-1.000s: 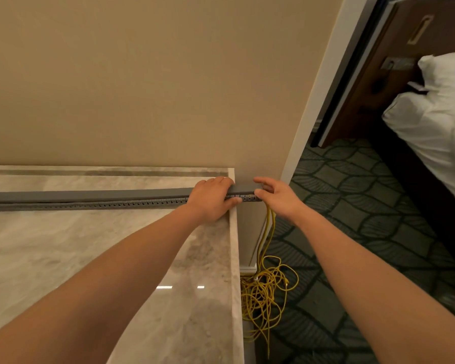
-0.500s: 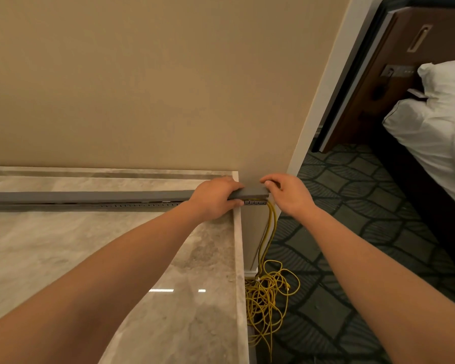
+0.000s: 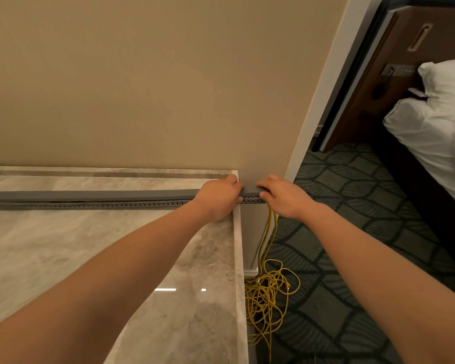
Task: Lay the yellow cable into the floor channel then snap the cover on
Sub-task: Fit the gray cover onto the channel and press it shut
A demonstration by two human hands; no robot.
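Note:
A long grey channel (image 3: 89,205) with a toothed front edge lies across the marble surface (image 3: 63,245), its grey cover (image 3: 89,195) resting on top. My left hand (image 3: 218,197) grips the cover near the surface's right edge. My right hand (image 3: 282,197) holds the channel's overhanging right end, fingers on the cover. The yellow cable (image 3: 271,229) drops out from under that end, beneath my right hand, and ends in a tangled pile (image 3: 267,298) on the carpet. Whatever cable runs inside the channel is hidden.
A beige wall (image 3: 155,88) stands just behind the channel, ending in a white corner trim (image 3: 318,101). Patterned dark carpet (image 3: 352,232) lies to the right. A bed with white linen (image 3: 436,127) and a brown headboard panel (image 3: 405,61) are at the far right.
My right hand has slid left along the channel's end, closer to my left hand, and now lies on top of the cover. The view has shifted slightly.

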